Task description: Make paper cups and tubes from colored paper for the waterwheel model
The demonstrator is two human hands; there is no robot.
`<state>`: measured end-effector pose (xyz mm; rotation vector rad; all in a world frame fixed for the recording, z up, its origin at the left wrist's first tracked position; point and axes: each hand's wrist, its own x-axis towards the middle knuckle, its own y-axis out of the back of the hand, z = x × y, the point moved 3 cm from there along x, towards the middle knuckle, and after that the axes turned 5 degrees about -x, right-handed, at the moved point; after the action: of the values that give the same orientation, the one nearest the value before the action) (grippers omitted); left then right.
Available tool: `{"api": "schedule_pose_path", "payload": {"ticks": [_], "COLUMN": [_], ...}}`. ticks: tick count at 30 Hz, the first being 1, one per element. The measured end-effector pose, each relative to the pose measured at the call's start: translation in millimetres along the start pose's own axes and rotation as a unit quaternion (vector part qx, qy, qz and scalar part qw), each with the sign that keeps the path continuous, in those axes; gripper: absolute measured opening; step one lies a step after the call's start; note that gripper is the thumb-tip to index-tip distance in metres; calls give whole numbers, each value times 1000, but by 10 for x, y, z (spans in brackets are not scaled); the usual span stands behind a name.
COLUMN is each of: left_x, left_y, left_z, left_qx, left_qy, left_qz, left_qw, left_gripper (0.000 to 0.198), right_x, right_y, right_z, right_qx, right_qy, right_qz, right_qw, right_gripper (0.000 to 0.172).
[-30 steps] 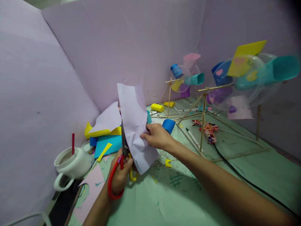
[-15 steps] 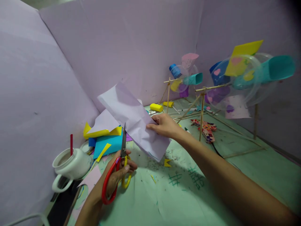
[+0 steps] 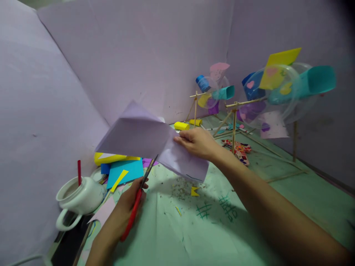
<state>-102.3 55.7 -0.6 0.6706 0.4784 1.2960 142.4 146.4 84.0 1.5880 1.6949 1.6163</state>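
A folded sheet of pale paper (image 3: 138,136) hangs above the table, gripped at its right part by my right hand (image 3: 198,144), thumb on top. Its left part sticks out to the left and casts a shadow below. My left hand (image 3: 133,199) is closed around a pair of red-handled scissors (image 3: 134,214). Their blades point up and right, and the tips are at the lower edge of the paper; I cannot tell whether they touch it. The yellow handle loop is hidden behind the hand.
A white teapot (image 3: 93,197) with a red stick stands at left beside blue card (image 3: 126,173) and yellow paper (image 3: 109,159). Two stick-framed wheels, one near (image 3: 277,99) and one farther back (image 3: 206,92), stand at right. Yellow rolls (image 3: 181,126) and paper scraps (image 3: 194,191) lie on the green table cover.
The paper has turned, its left part swinging down and left. The scissors have tilted to the right, their tips nearer the paper's lower edge, and the yellow loop has gone from sight.
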Motion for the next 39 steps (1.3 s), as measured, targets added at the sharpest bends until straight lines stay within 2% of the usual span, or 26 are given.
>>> {"api": "schedule_pose_path", "payload": {"ticks": [4, 7, 10, 13, 16, 18, 22, 24, 26, 27, 28, 30, 31, 33, 35, 37, 39], "left_x": [16, -11, -37, -20, 19, 42, 63, 46, 14, -9, -40, -121, -162, -215, -221, -205, -195], "left_y": [28, 61, 131, 229, 311, 331, 324, 303, 225, 151, 49, -214, -348, -553, -682, -757, -800], "left_z": [28, 19, -20, -105, -237, -326, -445, -418, -268, -146, -4, 268, 371, 503, 543, 525, 488], "left_qx": [28, 3, 16, 92, 220, 284, 328, 348, 339, 307, 256, 152, 128, 128, 147, 158, 157], "left_qy": [-11, -2, -14, 18, 112, 152, 179, 194, 142, 75, -15, -164, -198, -225, -229, -234, -247], "left_qz": [15, -10, -41, -10, 52, 56, 27, 52, 110, 132, 130, 31, -36, -104, -126, -133, -133], "left_qw": [999, 1000, 999, 996, 968, 945, 927, 916, 924, 940, 958, 974, 971, 960, 954, 950, 947], "left_gripper": [30, 34, 38, 38, 36, 36, 44, 49, 47, 43, 39, 38, 43, 57, 65, 64, 55], "right_x": [-16, -13, 18, 65, 49, -61, -509, -741, -916, -980, -1034, -1129, -1185, -1311, -1451, -1560, -1611], "right_y": [26, 34, 83, 89, -90, -297, -695, -770, -721, -654, -568, -374, -303, -226, -254, -348, -449], "right_z": [-47, -10, 126, 292, 393, 412, 410, 405, 404, 403, 401, 376, 353, 268, 185, 139, 122], "right_qx": [-17, -22, -33, 26, 133, 170, 203, 203, 190, 169, 142, 53, 44, 60, 83, 95, 106], "right_qy": [-2, -22, -88, -165, -218, -239, -266, -266, -263, -255, -244, -183, -147, -22, 90, 140, 145], "right_qz": [13, 26, 65, 82, 16, -42, -148, -194, -214, -209, -196, -149, -139, -133, -167, -207, -222], "right_qw": [1000, 999, 993, 983, 967, 955, 931, 922, 921, 929, 939, 970, 978, 989, 978, 964, 958], "right_gripper": [26, 23, 24, 22, 19, 21, 24, 27, 28, 28, 27, 31, 38, 62, 80, 84, 81]}}
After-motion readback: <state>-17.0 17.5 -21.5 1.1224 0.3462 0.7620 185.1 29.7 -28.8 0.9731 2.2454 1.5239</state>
